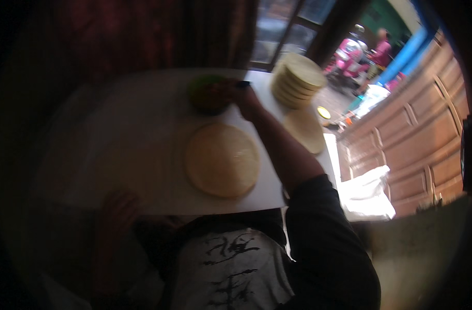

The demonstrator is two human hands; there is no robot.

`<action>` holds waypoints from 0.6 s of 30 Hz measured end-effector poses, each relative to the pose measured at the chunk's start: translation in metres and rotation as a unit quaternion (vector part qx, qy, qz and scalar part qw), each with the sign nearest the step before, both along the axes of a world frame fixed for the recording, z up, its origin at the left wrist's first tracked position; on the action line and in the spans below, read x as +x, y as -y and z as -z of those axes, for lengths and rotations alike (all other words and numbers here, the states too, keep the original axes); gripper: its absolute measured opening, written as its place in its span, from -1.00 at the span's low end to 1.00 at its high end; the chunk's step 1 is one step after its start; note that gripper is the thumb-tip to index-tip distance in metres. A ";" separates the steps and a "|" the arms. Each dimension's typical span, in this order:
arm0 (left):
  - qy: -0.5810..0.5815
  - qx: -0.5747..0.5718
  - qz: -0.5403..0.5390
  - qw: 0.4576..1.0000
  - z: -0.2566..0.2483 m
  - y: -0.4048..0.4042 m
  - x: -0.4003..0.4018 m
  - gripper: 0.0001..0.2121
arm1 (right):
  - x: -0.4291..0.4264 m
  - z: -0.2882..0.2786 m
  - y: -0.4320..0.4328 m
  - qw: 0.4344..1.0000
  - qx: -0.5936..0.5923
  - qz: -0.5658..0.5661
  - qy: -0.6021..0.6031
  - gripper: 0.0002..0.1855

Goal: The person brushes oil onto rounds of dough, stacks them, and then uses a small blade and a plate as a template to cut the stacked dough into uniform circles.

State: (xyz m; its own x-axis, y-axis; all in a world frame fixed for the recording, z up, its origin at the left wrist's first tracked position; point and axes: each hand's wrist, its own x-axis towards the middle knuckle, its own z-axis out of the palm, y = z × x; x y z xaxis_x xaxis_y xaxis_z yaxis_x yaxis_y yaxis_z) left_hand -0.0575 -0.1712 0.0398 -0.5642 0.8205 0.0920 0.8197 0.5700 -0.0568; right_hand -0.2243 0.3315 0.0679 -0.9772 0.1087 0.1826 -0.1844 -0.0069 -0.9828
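On a white table (pixel 267 193) lies a round, flat, pale yellow disc (pixel 222 161) with a shiny patch; its material is not plain. Beyond it stands a green bowl (pixel 207 93). My right hand (pixel 232 93) reaches over the disc's far side to the bowl, its fingers at or in the bowl's right side; blur and shadow hide what they hold. A dark blue band or object shows on that hand. My left hand (pixel 121 207) rests at the table's near edge, left of the disc, in deep shadow, and its fingers are hard to make out.
A stack of several round pale discs (pixel 296 81) stands at the table's back right, with a pale flat piece (pixel 305 130) just nearer. To the right are a white bag (pixel 367 193) and a brown panelled wooden door (pixel 410 128). Outside, a person (pixel 381 52) is beside a pink scooter (pixel 350 56).
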 end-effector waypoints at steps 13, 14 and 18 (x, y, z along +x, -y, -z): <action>-0.021 0.094 -0.031 0.995 -0.010 -0.010 0.018 -0.79 | 0.052 -0.021 -0.004 0.975 0.202 0.056 0.072 -0.56; 0.004 0.148 -0.042 0.988 -0.015 -0.016 0.014 -0.81 | 0.063 -0.024 -0.001 0.961 0.197 0.189 0.051 -0.50; 0.118 0.192 -0.111 0.968 -0.043 -0.016 0.009 -0.85 | 0.114 -0.024 0.056 0.813 0.385 0.392 -0.194 -0.15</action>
